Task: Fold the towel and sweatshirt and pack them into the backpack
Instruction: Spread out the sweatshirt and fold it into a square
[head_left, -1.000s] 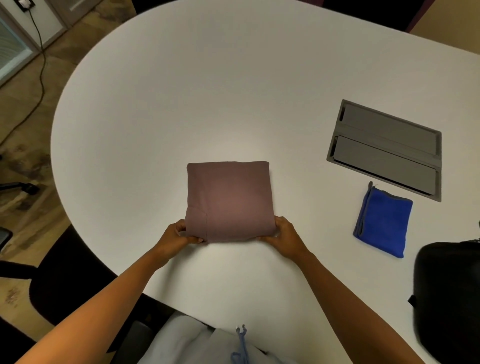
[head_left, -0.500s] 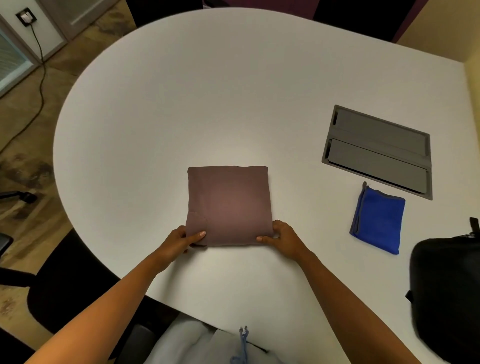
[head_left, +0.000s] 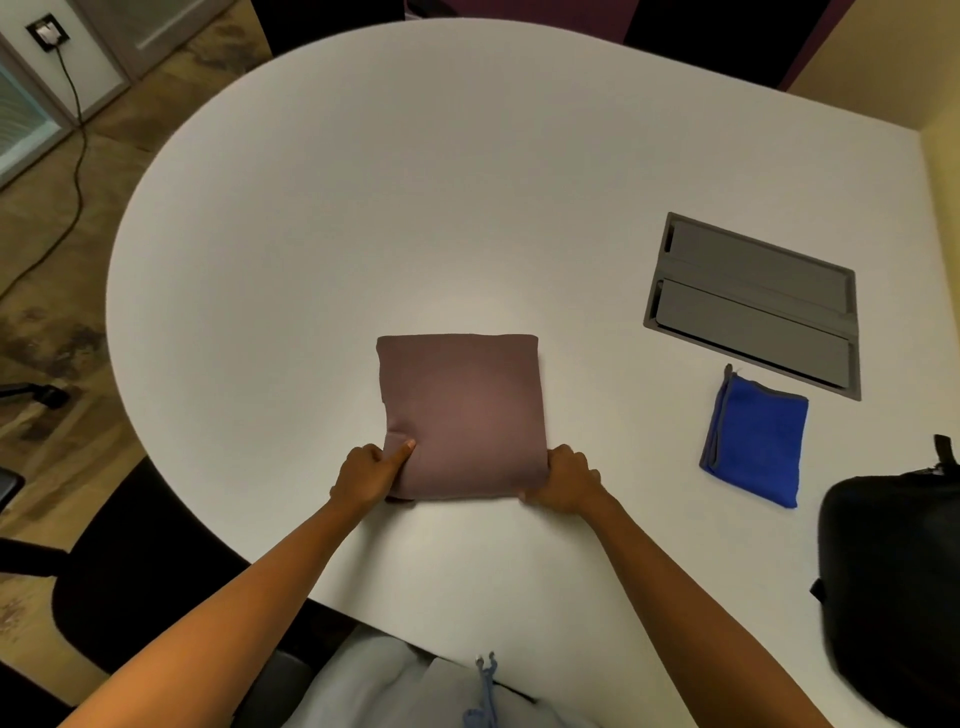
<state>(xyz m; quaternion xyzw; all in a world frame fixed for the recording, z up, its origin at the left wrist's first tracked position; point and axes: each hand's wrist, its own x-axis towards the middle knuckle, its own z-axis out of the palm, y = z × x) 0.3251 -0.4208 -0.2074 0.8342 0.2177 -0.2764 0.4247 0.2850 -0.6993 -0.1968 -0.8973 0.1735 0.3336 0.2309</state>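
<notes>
A mauve sweatshirt (head_left: 462, 410), folded into a neat square, lies on the white table (head_left: 415, 208) in front of me. My left hand (head_left: 371, 473) pinches its near left corner, thumb on top. My right hand (head_left: 563, 480) grips its near right corner, fingers tucked under the edge. A folded blue towel (head_left: 756, 441) rests on the table to the right, apart from both hands. The black backpack (head_left: 893, 582) sits at the right edge, partly cut off by the frame.
A grey recessed cable hatch (head_left: 753, 306) is set into the table behind the towel. A black office chair (head_left: 135, 561) stands at the table's near left. A cable (head_left: 78, 171) runs across the floor from a wall socket at far left.
Both hands have closed tighter on the sweatshirt's near corners, the right fingers now under the edge. The camera view has shifted slightly; the sweatshirt stays in place.
</notes>
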